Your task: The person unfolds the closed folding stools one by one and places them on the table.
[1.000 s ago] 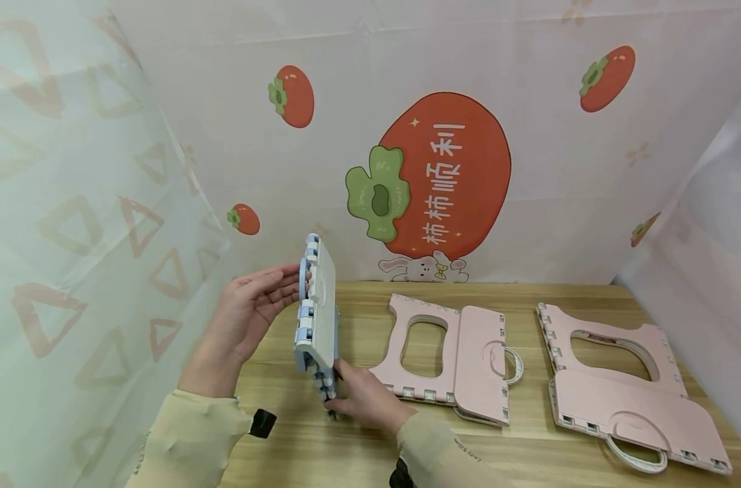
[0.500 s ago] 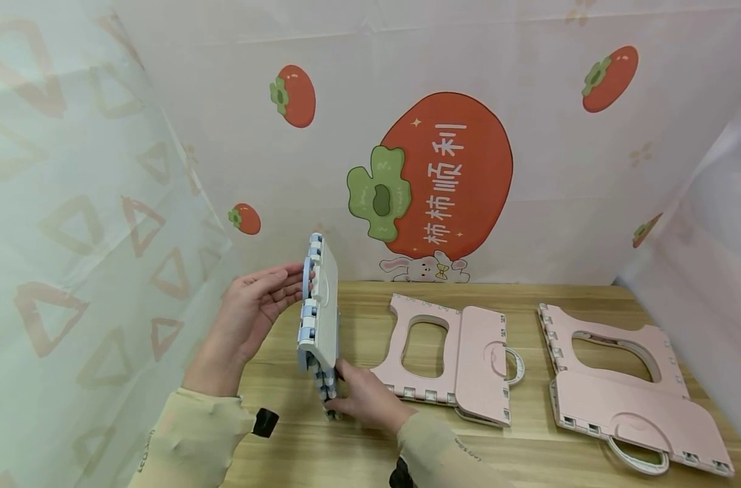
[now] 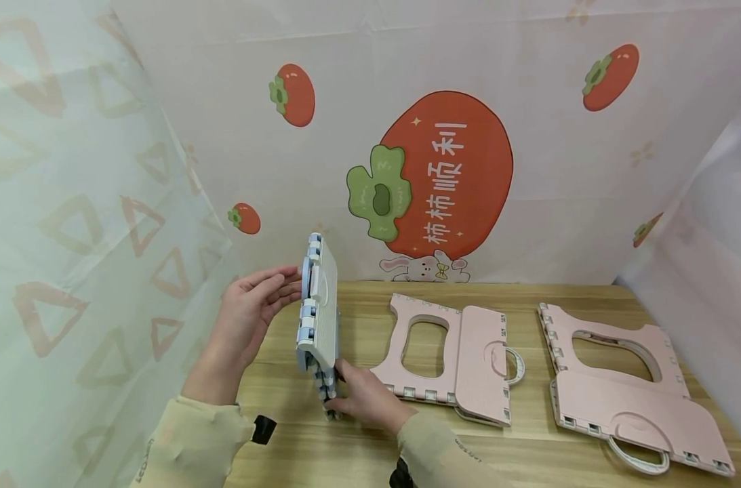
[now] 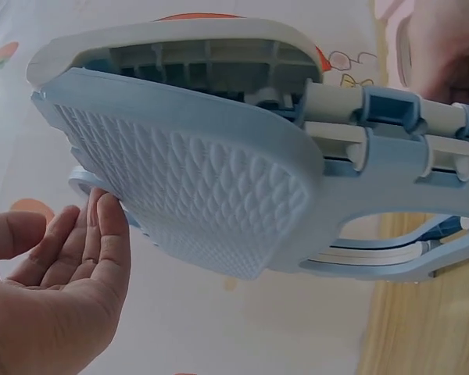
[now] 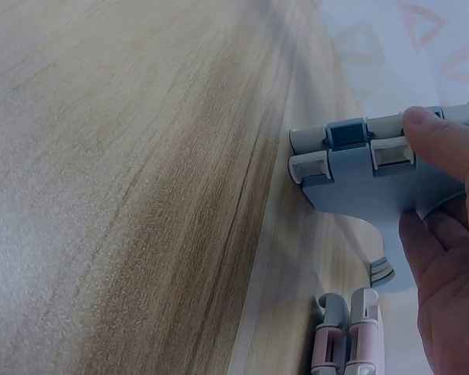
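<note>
A folded blue-and-white folding stool (image 3: 329,305) stands on edge, seen nearly edge-on in the head view. My right hand (image 3: 370,400) grips its lower end, with thumb (image 5: 442,141) on the hinge side and fingers behind the blue leg panel. On the left side, my left hand (image 3: 245,315) has relaxed, slightly bent fingers, their tips right at the blue carry handle (image 3: 306,276). From the left wrist, the textured blue underside (image 4: 187,172) shows, with a narrow gap below the white seat half (image 4: 180,33). Nothing is gripped by the left hand.
Two pink folding stools lie folded flat on the wooden table (image 3: 370,454): one in the middle (image 3: 483,359), one further right (image 3: 638,413), each with a white handle. A printed cloth backdrop (image 3: 321,169) rises behind the table, with cloth at both sides.
My left fingertips, which reached through the stool's handle before, have drawn back slightly to its left edge. The right hand and the stool have hardly moved.
</note>
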`<act>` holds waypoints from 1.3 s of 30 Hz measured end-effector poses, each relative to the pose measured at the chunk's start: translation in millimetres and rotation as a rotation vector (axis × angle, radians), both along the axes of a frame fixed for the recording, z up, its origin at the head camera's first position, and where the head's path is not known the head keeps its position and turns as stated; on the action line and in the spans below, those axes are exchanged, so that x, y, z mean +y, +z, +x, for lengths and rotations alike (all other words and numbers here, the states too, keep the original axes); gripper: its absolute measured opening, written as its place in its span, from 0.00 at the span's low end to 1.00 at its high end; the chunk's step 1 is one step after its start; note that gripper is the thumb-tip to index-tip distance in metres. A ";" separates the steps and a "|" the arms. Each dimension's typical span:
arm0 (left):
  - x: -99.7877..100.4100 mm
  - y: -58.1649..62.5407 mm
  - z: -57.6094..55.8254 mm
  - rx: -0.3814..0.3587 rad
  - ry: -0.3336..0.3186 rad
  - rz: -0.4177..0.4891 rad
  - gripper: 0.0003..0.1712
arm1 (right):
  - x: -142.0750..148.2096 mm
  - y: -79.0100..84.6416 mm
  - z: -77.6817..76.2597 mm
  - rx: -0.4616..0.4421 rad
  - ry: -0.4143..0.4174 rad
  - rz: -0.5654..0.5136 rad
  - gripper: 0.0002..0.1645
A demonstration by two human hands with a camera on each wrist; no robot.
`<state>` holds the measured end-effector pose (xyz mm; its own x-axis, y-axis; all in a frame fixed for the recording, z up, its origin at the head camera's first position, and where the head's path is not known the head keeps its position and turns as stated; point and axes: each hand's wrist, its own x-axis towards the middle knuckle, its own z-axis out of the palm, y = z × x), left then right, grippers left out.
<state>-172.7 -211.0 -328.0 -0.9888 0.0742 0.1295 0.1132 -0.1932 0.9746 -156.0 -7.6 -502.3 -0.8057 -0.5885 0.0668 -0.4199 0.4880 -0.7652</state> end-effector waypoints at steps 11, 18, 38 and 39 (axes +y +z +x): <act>-9.4 -26.6 8.0 0.009 0.091 -0.087 0.24 | 1.6 -0.8 -0.6 0.003 -0.006 0.004 0.33; -17.6 -49.8 17.2 -0.075 0.114 -0.151 0.22 | 2.1 1.2 0.1 0.000 -0.001 0.006 0.35; -20.5 -103.8 39.8 -0.230 0.003 -0.397 0.26 | 1.9 -1.1 -1.3 0.043 0.008 0.008 0.38; -20.0 -104.5 40.7 -0.221 -0.013 -0.401 0.26 | 2.1 -1.1 -1.4 0.047 0.008 0.009 0.38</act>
